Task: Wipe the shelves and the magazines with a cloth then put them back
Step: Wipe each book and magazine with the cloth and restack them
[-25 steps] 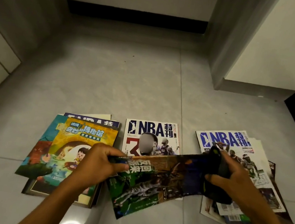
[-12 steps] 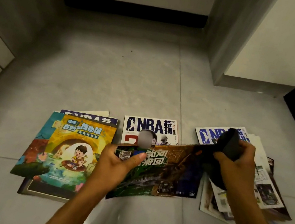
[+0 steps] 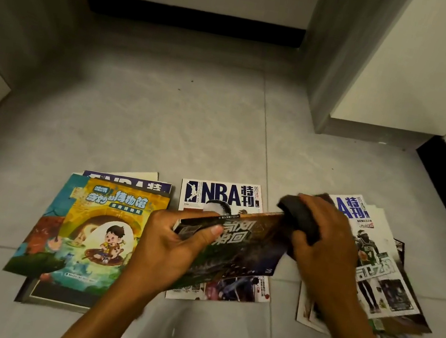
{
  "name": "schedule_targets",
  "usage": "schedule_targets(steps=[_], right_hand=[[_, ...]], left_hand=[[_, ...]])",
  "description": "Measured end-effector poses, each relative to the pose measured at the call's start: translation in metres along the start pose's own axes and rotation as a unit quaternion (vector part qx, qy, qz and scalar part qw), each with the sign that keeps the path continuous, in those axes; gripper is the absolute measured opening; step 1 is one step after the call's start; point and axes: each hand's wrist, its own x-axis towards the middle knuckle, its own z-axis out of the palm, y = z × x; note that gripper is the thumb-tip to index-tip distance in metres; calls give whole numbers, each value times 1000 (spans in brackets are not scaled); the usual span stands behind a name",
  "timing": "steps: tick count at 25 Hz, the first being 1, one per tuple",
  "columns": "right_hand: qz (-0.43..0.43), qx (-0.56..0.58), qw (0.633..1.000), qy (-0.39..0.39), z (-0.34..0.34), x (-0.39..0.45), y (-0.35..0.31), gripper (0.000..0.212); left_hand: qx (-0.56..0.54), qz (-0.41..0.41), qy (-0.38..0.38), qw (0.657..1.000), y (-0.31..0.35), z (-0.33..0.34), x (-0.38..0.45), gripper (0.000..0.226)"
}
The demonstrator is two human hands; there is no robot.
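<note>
Whereas one second ago the dark wadded cloth (image 3: 300,221) sat lower on the right edge of the glossy dark-covered magazine (image 3: 234,248), it has now travelled to the far right corner, and the magazine has tilted with its far edge raised; by this evidence the wiping stroke on this copy is near its end. The left hand (image 3: 173,243) pinches the magazine's left end, thumb on the cover. The right hand (image 3: 327,246) is curled round the cloth, pressing it onto the magazine. The magazine hangs above the middle white NBA magazine (image 3: 219,198) on the grey tiled floor (image 3: 163,128), between the left pile topped by a yellow cartoon booklet (image 3: 104,225) and the right stack of magazines (image 3: 376,270).
</note>
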Motion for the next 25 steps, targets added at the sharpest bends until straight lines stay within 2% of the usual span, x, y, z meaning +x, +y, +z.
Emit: schedule_targets(steps=[1,2,5,7,9,11,12,15,17,19,20,22,23,25], right_hand=[[28,-10,999,18,0,-3,-1,53],[19,-15,999,36,7,-8,-14,51],[-113,2,993,21,28,-36,-66,47],[-164,21,986,-20,24,-29,-60,47],[-97,4,995,-20,12,-9,-15,46],[21,-25,999,-12,-6,4,19,50],[44,-36,998,-13,-5,2,21,50],[-21,-14,1000,-18,22,-20,-27,43],[-83,23,996,-7,32,-41,-68,47],[-132,60,989,1,34,-51,-88,49],[-160,73,984,-4,31,-50,-88,49],[-200,71,976,-47,24,-44,-70,51],[-198,47,977,-64,20,-37,-51,52],[-142,-13,985,-93,8,-19,-10,54]], left_hand=[[4,1,-4,1000,0,2,-1,19],[13,4,-8,1000,0,4,-1,20],[44,23,-20,999,0,9,1,23],[23,5,-17,1000,2,4,1,20],[-11,-27,-13,999,2,-2,0,8],[-25,-28,-16,999,1,-2,-4,12],[-26,-25,-22,999,0,0,-6,14],[4,-15,-31,999,-4,11,-3,10],[51,1,-33,998,-10,14,-1,22],[50,-5,-33,998,-11,12,-1,30],[48,2,-35,998,-11,10,-1,34],[55,41,-47,997,-10,9,-2,27],[64,52,-52,995,-11,8,-3,23],[79,30,-37,996,-9,6,-2,16]])
